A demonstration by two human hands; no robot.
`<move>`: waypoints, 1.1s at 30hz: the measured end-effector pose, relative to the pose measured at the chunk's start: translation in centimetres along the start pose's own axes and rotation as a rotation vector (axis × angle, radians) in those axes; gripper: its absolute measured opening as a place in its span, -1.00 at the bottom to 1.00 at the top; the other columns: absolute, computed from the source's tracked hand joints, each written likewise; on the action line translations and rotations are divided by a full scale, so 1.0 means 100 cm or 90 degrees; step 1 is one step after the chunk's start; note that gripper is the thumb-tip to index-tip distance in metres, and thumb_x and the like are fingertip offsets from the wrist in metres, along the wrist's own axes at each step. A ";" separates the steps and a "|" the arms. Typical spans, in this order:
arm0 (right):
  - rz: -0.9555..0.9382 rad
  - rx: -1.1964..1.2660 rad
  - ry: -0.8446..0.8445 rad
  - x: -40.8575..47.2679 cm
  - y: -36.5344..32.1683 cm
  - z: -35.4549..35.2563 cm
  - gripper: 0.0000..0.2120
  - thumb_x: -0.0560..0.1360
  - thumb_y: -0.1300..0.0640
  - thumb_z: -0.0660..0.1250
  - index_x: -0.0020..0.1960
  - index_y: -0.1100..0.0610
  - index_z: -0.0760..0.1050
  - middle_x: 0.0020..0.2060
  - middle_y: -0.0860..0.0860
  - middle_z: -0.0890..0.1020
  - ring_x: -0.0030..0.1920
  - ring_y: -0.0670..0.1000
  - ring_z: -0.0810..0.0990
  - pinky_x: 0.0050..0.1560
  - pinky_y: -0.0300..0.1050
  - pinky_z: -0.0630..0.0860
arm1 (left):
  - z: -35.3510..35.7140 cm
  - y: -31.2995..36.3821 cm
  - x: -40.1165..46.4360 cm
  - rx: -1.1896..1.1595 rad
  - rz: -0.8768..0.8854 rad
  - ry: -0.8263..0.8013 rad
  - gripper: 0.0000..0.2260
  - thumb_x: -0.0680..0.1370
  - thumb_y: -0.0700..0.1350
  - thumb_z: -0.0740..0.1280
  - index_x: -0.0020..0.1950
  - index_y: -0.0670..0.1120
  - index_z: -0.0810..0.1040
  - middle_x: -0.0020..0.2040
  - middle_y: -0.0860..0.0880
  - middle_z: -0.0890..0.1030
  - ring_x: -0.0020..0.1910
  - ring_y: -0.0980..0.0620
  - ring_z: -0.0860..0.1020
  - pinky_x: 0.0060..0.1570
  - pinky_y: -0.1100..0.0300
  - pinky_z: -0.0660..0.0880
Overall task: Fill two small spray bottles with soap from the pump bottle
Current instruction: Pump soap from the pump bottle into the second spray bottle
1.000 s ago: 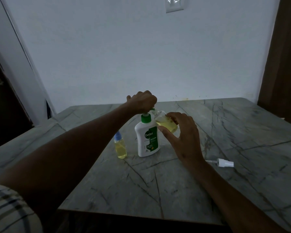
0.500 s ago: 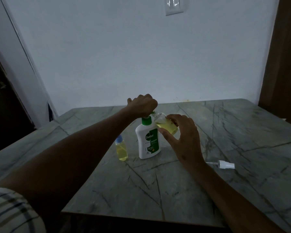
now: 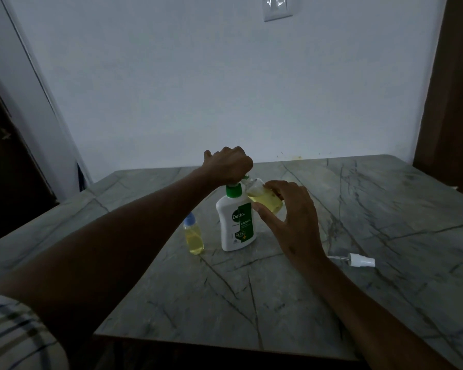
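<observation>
A white and green pump bottle (image 3: 235,222) stands upright mid-table. My left hand (image 3: 229,165) sits closed on top of its pump head, which it hides. My right hand (image 3: 292,217) holds a small clear spray bottle (image 3: 265,198) tilted, its open mouth up against the pump's nozzle, with yellow soap inside. A second small spray bottle (image 3: 193,235) with a blue cap and yellow soap stands upright just left of the pump bottle.
A loose white spray top (image 3: 358,260) with its thin tube lies on the grey marble table (image 3: 385,209) to the right of my right wrist. A white wall rises behind the table, with dark doorways at both sides.
The hands and bottles keep their places; only the view has shifted slightly, so everything sits a little lower in the frame.
</observation>
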State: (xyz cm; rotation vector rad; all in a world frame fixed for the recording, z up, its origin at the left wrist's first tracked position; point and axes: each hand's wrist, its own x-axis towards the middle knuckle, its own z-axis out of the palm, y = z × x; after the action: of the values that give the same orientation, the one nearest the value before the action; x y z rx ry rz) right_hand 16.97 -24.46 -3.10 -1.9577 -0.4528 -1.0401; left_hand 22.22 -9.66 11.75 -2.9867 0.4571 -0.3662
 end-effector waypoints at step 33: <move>0.001 0.001 0.003 -0.002 0.000 0.000 -0.52 0.53 -0.28 0.29 0.31 -0.02 0.47 0.16 -0.05 0.58 0.13 -0.07 0.48 0.15 0.05 0.48 | -0.002 0.000 -0.003 0.042 0.028 -0.004 -0.80 0.65 -0.22 0.20 0.17 -0.24 0.58 0.23 -0.16 0.53 0.18 -0.18 0.52 0.21 -0.25 0.36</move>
State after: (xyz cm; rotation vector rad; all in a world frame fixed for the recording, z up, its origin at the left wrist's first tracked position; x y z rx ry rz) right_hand 16.86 -24.49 -3.24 -1.9533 -0.4493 -1.0415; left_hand 21.92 -9.63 11.86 -2.9082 0.4984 -0.3597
